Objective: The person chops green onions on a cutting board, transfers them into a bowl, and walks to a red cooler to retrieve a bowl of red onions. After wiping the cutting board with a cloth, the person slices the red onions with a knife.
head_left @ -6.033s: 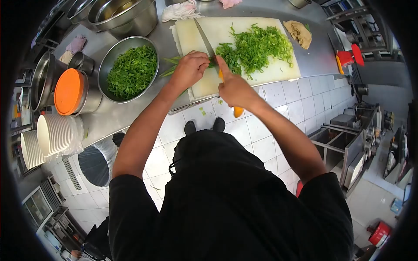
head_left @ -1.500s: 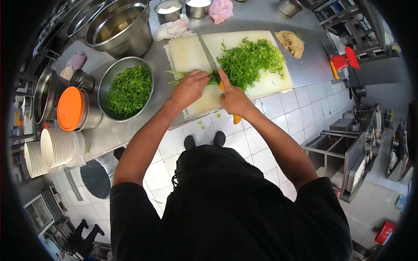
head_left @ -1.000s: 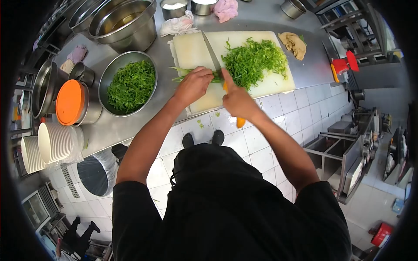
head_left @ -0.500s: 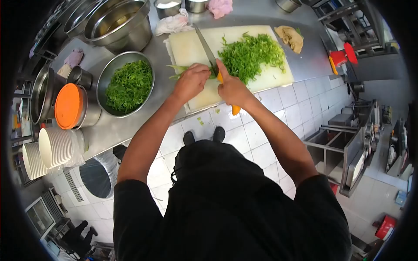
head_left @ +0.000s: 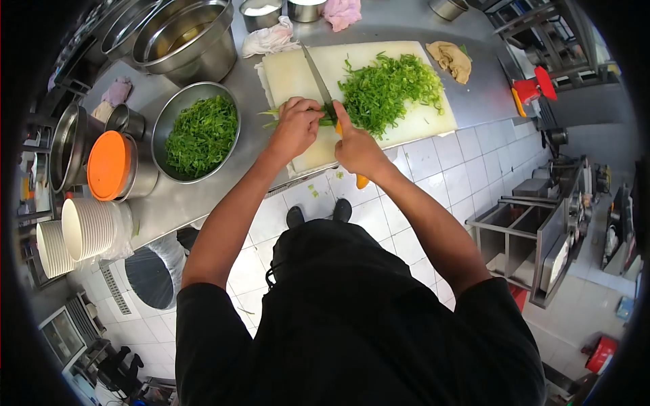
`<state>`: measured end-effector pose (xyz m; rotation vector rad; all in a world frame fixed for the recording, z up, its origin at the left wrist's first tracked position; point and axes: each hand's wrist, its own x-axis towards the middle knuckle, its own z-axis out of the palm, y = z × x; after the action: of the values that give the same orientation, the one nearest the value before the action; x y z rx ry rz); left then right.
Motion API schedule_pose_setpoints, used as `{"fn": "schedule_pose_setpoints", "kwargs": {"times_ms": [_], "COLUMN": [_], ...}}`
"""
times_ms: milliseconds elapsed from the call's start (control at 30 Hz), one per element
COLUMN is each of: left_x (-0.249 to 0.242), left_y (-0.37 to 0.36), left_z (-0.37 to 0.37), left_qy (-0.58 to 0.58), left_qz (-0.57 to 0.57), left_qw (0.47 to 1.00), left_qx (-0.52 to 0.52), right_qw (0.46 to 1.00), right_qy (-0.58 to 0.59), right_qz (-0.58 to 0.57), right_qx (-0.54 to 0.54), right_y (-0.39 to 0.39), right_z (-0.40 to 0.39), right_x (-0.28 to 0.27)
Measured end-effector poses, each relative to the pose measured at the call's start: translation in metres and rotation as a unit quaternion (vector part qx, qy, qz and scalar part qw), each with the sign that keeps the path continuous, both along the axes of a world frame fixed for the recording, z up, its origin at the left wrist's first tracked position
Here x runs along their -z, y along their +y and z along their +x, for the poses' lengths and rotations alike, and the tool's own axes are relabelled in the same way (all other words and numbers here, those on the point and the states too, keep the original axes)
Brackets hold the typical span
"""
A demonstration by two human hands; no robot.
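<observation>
Steel counter (head_left: 203, 196), white cutting board (head_left: 291, 74) set on it. Slicing of greens is judged to be the step in hand. A bunch of green stalks (head_left: 274, 116) is pinned to the board under the curled left hand (head_left: 296, 126), long axis lying left-right, uncut ends pointing left. An orange-handled knife (head_left: 318, 74) is gripped in the closed right hand (head_left: 355, 150), blade pointing away, crossing the stalks. Cut greens (head_left: 389, 84) are heaped to the blade's right. Next stroke calls for fingertips drawn back. 1 steel bowl (head_left: 200, 132) of shreds is left of the board.
</observation>
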<state>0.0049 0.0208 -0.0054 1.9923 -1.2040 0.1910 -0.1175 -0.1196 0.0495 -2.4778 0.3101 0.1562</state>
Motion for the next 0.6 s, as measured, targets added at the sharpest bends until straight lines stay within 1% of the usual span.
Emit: {"fn": "schedule_pose_setpoints", "kwargs": {"times_ms": [100, 167, 200, 233, 267, 300, 400, 433, 500, 600], "left_x": [0.001, 0.002, 0.002, 0.002, 0.002, 0.001, -0.002, 0.0, -0.005, -0.004], "left_y": [-0.001, -0.002, -0.002, -0.003, -0.003, -0.003, -0.001, 0.0, -0.007, -0.002], "left_z": [-0.004, -0.002, -0.004, -0.003, -0.003, -0.004, 0.001, -0.001, 0.008, 0.001], "left_qy": [0.027, 0.047, 0.047, 0.045, 0.044, 0.05, 0.06, 0.068, 0.074, 0.108], "left_qz": [0.024, 0.016, 0.013, 0.01, 0.007, 0.004, -0.008, -0.005, -0.02, -0.025], "left_qw": [0.999, 0.999, 0.999, 0.999, 0.999, 0.999, 0.998, 0.998, 0.997, 0.994], "left_qx": [-0.023, -0.022, -0.02, -0.021, -0.02, -0.012, -0.006, 0.001, -0.004, -0.011], "right_qw": [0.985, 0.982, 0.979, 0.993, 0.999, 0.999, 1.0, 0.992, 0.99, 0.984], "right_qy": [0.124, 0.15, 0.165, 0.1, 0.036, -0.029, 0.011, 0.072, 0.081, 0.121], "right_qz": [0.112, 0.115, 0.118, 0.064, 0.011, -0.043, 0.028, 0.103, 0.117, 0.133], "right_qx": [0.032, 0.032, 0.034, 0.019, 0.004, -0.012, -0.001, 0.015, 0.02, 0.023], "right_y": [-0.003, 0.003, 0.005, 0.005, 0.004, 0.004, -0.007, -0.004, -0.008, 0.006], "right_z": [0.004, 0.004, 0.002, 0.002, -0.002, -0.003, 0.018, 0.019, 0.018, 0.003], "right_x": [-0.043, -0.071, -0.077, -0.053, -0.008, 0.015, 0.008, -0.025, -0.042, -0.06]}}
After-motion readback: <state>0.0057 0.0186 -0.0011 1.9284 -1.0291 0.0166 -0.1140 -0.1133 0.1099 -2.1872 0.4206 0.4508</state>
